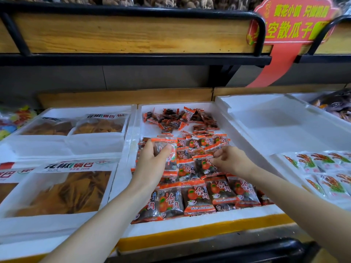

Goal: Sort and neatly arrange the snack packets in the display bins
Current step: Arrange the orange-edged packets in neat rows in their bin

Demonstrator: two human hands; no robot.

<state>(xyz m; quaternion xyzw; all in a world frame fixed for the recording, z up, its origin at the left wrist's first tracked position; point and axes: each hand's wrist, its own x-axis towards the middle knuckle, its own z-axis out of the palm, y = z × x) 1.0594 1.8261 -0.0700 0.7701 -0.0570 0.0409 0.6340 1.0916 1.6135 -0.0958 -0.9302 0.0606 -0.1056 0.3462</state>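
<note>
Orange-edged packets of dark dried fruit fill the middle white foam bin (237,130). Rows of these packets (199,194) lie flat and neat in its near half, while a loose heap (180,118) sits at the back. My left hand (152,164) holds one packet (167,149) upright above the rows, thumb on its front. My right hand (229,158) hovers low over the rows to the right, its fingertips pinching the edge of a packet (207,164) that lies there.
The left foam bin (121,177) holds large bags of brown crisps (64,188). On the right, another foam bin (266,114) carries white packets with orange-green print (322,173). A wooden shelf (133,35) and a red sign (290,23) hang overhead.
</note>
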